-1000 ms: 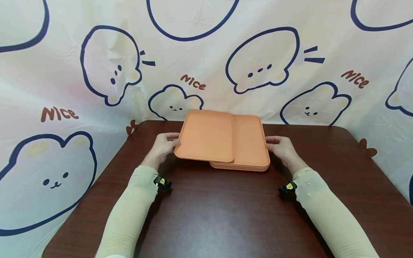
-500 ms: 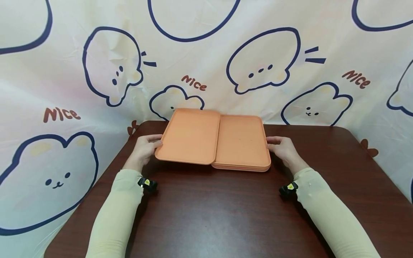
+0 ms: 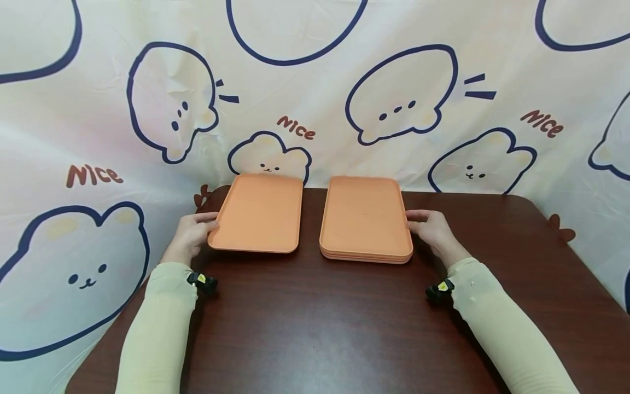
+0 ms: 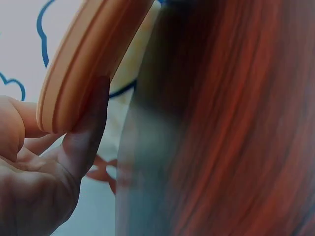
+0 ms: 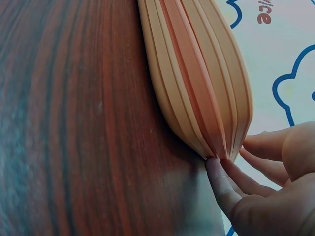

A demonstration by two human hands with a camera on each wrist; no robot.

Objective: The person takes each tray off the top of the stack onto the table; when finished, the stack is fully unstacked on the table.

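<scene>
Orange tray (image 3: 258,213) partly hides the left hand (image 3: 189,235) that grips it

Left grip (image 3: 189,236) holds an orange tray (image 3: 258,213); right grip (image 3: 433,232) touches a tray stack (image 3: 365,219)

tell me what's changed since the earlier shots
The left hand has moved the orange tray leftward, clear of the tray stack, so brown table shows between them. It keeps its hold. The right hand and stack stayed put.
</scene>
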